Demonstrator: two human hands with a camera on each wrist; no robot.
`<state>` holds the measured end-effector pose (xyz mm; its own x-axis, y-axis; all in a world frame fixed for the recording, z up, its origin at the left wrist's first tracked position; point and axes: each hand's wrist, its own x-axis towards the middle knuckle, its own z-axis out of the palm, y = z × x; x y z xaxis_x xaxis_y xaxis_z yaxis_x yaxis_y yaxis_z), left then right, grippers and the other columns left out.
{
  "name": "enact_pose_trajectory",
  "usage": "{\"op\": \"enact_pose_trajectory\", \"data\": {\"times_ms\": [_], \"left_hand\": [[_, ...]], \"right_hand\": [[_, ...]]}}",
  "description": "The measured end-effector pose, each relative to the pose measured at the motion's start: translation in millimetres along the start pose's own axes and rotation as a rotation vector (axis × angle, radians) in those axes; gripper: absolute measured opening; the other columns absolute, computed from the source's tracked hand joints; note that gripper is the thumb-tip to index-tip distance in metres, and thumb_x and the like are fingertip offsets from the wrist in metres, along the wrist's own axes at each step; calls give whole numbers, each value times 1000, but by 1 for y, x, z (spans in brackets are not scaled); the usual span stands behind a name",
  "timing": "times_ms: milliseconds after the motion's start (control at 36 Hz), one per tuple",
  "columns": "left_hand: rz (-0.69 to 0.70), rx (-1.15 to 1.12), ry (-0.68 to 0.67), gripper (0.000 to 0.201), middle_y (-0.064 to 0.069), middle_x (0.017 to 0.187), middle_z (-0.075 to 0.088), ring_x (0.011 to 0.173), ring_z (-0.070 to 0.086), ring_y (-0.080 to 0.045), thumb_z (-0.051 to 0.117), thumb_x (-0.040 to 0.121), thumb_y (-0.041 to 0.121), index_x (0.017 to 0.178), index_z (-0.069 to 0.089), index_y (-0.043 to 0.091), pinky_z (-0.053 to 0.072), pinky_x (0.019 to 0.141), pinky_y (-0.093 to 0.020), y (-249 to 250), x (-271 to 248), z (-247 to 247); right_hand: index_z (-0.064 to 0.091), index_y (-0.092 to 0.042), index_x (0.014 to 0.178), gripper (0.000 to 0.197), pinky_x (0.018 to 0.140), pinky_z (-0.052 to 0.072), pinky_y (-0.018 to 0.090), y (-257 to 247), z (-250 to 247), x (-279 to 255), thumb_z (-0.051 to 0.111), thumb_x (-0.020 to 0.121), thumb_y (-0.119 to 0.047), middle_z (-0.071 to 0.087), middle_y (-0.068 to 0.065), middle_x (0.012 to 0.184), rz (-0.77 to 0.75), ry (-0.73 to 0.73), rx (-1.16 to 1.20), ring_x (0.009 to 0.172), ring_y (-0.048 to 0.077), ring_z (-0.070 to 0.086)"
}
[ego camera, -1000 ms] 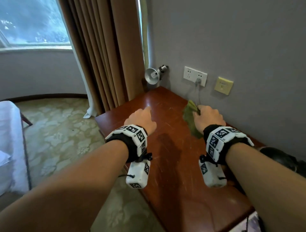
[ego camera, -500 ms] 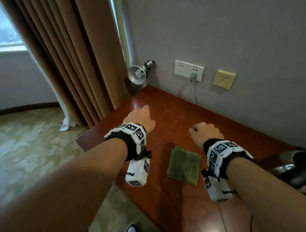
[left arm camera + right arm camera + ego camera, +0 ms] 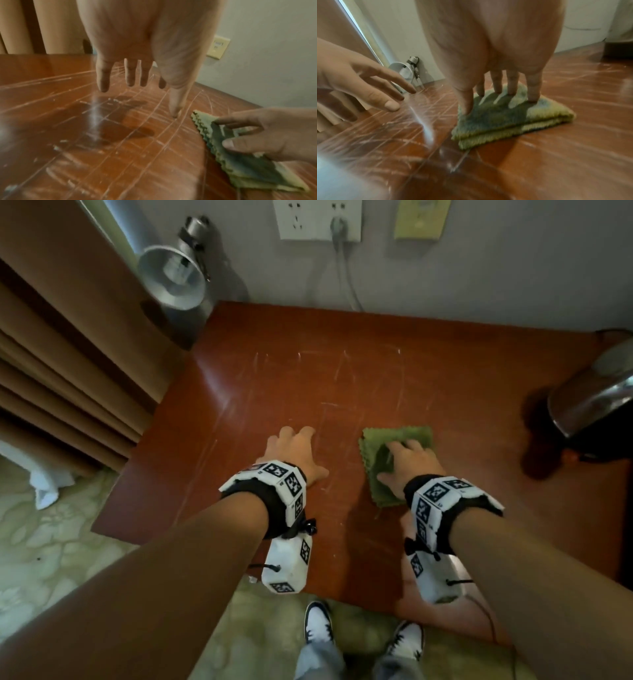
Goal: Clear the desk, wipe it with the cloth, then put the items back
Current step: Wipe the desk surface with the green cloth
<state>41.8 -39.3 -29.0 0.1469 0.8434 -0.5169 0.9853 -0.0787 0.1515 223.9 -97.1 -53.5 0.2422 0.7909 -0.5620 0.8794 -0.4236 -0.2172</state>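
**One cloth (image 3: 416,436), pinned flat under my right hand (image 3: 407,463)**

My right hand lies spread on the folded green cloth with straight fingers. The fingertips (image 3: 533,97) sink into the pile and the thumb sits on its left edge. Nothing curls round the fabric. It is a flat press, and I judge it suits pushing the cloth across the wood, not lifting it.

My left hand (image 3: 294,453) is open and holds nothing. Its fingers are straight, the thumb tip seems to touch the wood, and the other fingers look just clear of it. I read it as a brace beside the work.

The cloth sits doubled over toward the front of the scratched tabletop (image 3: 342,371), just right of my left hand, so I take wiping to be the step in hand.

Further out, a steel kettle (image 3: 589,402) stands at the right end, well apart from the cloth, and its patch can't be wiped until it moves. A metal lamp (image 3: 171,278) sits at the back left corner by the curtain (image 3: 68,337).
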Motion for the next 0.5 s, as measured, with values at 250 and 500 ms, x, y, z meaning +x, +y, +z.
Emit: {"op": "enact_pose_trajectory", "data": {"times_ms": [250, 500], "left_hand": [[2, 127, -115, 103, -9, 162, -1, 145, 8, -42, 71, 78, 58, 155, 8, 30, 23, 115, -51, -14, 29, 35], [44, 168, -101, 101, -12, 161, -2, 144, 7, -43, 68, 82, 55, 156, 6, 26, 16, 117, -48, -12, 28, 34]], "right_hand": [[28, -25, 149, 61, 108, 32, 55, -6, 25, 16, 57, 96, -23, 17, 8, 158, 47, 83, -56, 142, 38, 17], [11, -26, 153, 65, 105, 33, 61, -5, 28, 21, 49, 100, -29, -2, 6, 161, 29, 18, -116, 146, 38, 1]]}}
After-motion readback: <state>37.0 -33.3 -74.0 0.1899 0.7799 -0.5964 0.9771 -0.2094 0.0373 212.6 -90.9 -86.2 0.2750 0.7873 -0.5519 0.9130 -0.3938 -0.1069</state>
